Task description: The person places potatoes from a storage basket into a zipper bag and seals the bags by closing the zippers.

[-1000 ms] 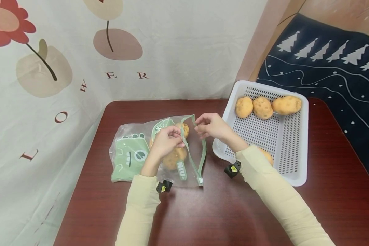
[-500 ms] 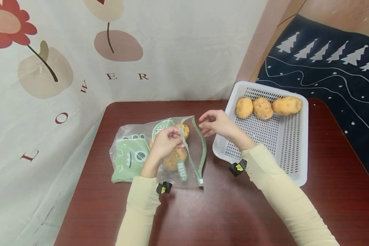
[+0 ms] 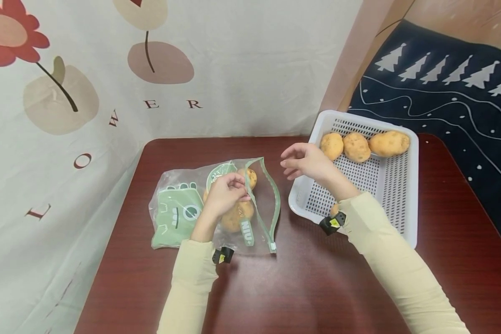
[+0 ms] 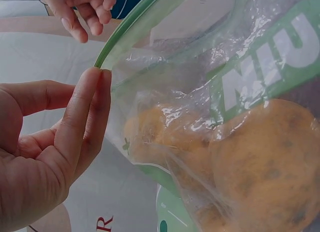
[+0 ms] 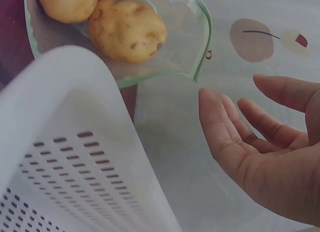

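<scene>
On the dark red table, left of centre, lies a clear zip bag with green print and a green zip strip. Mouth faces right and gapes open, the strip arching up in a loop. Potatoes in the bag: at least 2 show through the plastic, close together near the mouth; exact count cannot be told.

Left hand rests on top of the bag, thumb and forefinger pinching the near lip of the mouth. Left wrist view confirms it: fingertips pressed together on the green strip edge, remaining fingers curled into the palm.

Right hand hangs in the air just right of the bag's mouth, apart from it, above the near-left corner of the basket. Fingers relaxed and slightly spread, palm empty, holding nothing; right wrist view shows the same loose palm.

White slotted basket sits right of the bag, near it. 3 loose potatoes lie in a row along its far wall, touching or almost so. Another potato peeks out beside the right sleeve at the near side.

Behind the table: pale cloth with flower print. Far right, dark blue cloth with white trees.
</scene>
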`<state>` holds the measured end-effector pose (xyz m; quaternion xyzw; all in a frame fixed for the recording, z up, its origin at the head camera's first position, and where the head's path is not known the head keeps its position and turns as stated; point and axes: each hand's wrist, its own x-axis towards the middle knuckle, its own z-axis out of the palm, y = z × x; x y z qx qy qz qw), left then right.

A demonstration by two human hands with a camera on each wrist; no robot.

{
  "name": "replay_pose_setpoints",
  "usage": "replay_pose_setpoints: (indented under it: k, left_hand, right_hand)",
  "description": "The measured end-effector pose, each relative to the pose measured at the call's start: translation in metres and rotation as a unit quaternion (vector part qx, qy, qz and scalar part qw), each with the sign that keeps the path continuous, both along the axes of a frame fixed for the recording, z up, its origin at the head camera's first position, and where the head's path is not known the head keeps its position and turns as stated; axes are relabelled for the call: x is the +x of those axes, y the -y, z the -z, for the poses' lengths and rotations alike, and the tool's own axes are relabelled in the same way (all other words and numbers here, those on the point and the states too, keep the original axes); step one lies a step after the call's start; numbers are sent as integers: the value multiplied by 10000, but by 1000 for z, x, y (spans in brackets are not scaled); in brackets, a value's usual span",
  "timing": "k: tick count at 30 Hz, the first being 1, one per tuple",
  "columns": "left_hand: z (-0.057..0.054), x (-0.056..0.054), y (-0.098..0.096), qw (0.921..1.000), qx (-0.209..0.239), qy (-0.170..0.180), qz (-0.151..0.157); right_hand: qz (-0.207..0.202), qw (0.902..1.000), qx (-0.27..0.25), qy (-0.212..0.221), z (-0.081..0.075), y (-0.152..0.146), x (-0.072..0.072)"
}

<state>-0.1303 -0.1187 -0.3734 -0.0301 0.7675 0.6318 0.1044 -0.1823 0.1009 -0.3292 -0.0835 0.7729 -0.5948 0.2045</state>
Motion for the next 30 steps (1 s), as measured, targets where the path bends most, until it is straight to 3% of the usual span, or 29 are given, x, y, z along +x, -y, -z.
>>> replay_pose_setpoints:
  k: [15,30]
  left_hand:
    - [-2,2,1,9999,-6,-89,70]
    - [-1,1,2,9999,5,-64,92]
  right_hand:
    - [249,9996,82,-92,-5,-31,-3]
    - [477,9984,-305,-45,3,-66,-3]
